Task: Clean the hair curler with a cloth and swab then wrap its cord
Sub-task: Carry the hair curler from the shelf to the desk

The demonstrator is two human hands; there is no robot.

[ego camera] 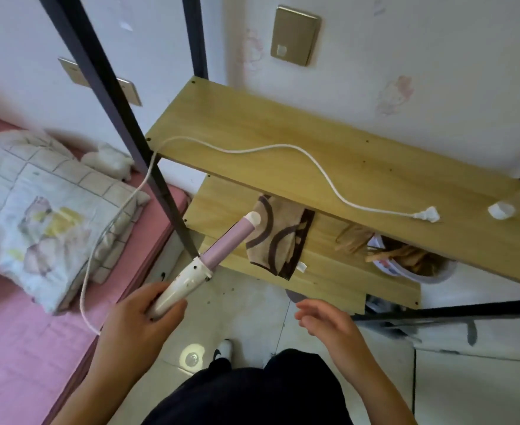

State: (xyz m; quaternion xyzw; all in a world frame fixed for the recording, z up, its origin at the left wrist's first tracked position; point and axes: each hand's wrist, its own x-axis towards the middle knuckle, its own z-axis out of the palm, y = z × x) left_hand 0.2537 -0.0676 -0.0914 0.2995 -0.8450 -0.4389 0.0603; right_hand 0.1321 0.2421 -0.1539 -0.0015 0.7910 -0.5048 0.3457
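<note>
Head view: left hand (139,320) grips hair curler (209,259); right hand (329,320) hovers open.

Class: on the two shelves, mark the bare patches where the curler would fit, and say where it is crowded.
Top shelf: bare behind the cord, toward the wall, and in front of it left of the plug. Lower shelf: a bare strip right of the cloth. Crowded: the top shelf's right end and the tub below.
</note>
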